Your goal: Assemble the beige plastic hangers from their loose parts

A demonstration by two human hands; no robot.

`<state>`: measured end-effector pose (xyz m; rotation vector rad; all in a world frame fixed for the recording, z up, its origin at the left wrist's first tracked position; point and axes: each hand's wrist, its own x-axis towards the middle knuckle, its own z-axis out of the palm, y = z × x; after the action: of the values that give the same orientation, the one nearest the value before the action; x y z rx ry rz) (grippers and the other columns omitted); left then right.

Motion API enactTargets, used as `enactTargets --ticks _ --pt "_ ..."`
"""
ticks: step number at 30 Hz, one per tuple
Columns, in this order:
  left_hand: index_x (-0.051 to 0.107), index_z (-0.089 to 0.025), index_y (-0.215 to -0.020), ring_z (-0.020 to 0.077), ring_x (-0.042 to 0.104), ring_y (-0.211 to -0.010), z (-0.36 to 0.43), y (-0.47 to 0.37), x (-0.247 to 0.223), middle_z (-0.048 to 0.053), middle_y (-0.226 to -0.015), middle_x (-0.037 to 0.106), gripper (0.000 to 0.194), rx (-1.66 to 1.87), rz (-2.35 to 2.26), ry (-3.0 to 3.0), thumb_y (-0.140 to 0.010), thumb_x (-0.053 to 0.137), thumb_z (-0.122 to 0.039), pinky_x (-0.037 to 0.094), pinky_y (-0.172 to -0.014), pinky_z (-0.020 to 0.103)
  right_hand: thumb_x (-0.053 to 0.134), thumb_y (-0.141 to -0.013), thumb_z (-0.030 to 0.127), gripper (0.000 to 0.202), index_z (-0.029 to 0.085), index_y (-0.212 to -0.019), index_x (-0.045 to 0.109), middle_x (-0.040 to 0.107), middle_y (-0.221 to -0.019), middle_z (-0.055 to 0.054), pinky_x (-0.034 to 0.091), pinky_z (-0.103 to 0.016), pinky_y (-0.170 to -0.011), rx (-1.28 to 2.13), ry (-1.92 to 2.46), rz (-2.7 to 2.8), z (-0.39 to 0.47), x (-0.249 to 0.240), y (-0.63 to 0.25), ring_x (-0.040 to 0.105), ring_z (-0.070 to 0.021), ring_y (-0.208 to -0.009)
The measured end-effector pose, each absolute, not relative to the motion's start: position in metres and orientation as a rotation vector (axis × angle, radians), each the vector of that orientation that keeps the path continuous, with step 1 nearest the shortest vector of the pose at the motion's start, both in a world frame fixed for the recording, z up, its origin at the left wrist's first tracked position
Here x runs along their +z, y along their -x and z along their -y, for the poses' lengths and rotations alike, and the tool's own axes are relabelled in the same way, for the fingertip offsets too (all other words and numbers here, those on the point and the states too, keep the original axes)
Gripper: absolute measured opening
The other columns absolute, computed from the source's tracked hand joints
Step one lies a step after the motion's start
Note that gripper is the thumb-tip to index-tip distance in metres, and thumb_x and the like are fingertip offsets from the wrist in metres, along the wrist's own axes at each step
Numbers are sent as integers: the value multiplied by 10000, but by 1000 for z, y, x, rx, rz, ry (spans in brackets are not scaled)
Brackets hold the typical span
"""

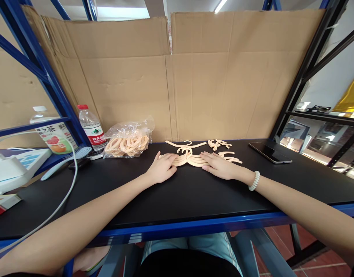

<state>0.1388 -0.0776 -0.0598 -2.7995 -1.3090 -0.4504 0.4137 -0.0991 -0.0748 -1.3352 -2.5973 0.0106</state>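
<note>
Several peach-coloured hangers (196,161) lie overlapped on the black tabletop, their hooks bunched in the middle. My left hand (162,167) rests flat over their left arms, fingers stretched out. Over the right arms lies my right hand (219,165), also spread, with a beaded band at the wrist. Just behind the stack is a single hanger (201,145). Beyond my right hand lie small branched pieces (219,144) and loose curved pieces (236,160), partly hidden by the hand.
A clear bag of peach rings (127,145) and a red-capped water bottle (92,129) stand at the back left. A phone (269,152) lies right. A white cable (74,173) crosses the left side near a brush (64,163). Cardboard (122,84) walls the back.
</note>
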Motion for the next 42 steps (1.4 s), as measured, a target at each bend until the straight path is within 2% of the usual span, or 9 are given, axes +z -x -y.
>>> enactTargets --ticks 13,16,23,28,32,34,37,39,42 --pt "440 -217 -1275 252 410 -1286 78 -139 -59 75 -1355 507 460 -454 1322 2799 -818 388 -194 146 -1104 616 291 -946 534 683 88 -1463 281 276 -1499 -153 187 -502 -1146 98 1312 2538 99 -76 -415 220 -291 -1395" --pt "453 -213 -1241 250 429 -1268 80 -140 -59 72 -1327 527 441 -481 1292 2805 -804 399 -181 144 -1104 616 295 -944 533 688 64 -1447 313 302 -1485 -166 205 -493 -1144 155 1287 2511 100 -74 -415 247 -300 -1385" --pt "460 -207 -1226 258 455 -1239 82 -141 -58 84 -1305 538 447 -523 1256 2780 -782 429 -169 141 -1106 609 339 -936 526 606 122 -1376 442 434 -1409 -164 296 -513 -1093 135 1198 2336 100 -70 -416 359 -314 -1329" --pt "476 -215 -1197 263 463 -1224 80 -141 -58 73 -1264 568 430 -569 1221 2760 -769 454 -176 158 -1102 606 389 -936 481 463 162 -1208 584 592 -1232 -131 405 -454 -998 171 1159 2033 99 -64 -416 541 -287 -1145" --pt "512 -205 -1134 253 503 -1174 75 -135 -49 67 -1180 615 346 -700 1206 2686 -796 438 -190 228 -1086 571 433 -907 489 399 172 -1000 656 671 -968 -87 488 -331 -752 289 1151 1747 97 -56 -419 615 -208 -842" --pt "544 -190 -1070 239 562 -1077 71 -129 -41 71 -1086 647 292 -783 1210 2629 -807 417 -177 338 -1038 499 464 -878 542 424 167 -813 651 643 -762 -58 441 -266 -577 376 1153 1606 95 -53 -423 555 -151 -630" --pt "571 -179 -989 221 613 -949 65 -119 -29 74 -994 665 249 -881 1228 2584 -810 398 -163 464 -899 393 446 -833 669 590 181 -502 462 406 -460 13 258 -229 -416 482 1154 1442 93 -48 -431 335 -83 -420" --pt "575 -181 -968 218 625 -932 61 -113 -24 72 -982 672 236 -910 1262 2565 -808 402 -166 485 -856 366 420 -794 746 658 205 -436 310 249 -416 50 152 -232 -389 563 1137 1354 91 -45 -436 213 -62 -389" --pt "575 -191 -957 218 639 -924 58 -107 -19 62 -971 685 221 -895 1326 2516 -801 419 -176 493 -827 358 382 -760 801 681 220 -441 227 163 -425 72 56 -235 -383 756 1098 1209 87 -42 -444 118 -53 -381"
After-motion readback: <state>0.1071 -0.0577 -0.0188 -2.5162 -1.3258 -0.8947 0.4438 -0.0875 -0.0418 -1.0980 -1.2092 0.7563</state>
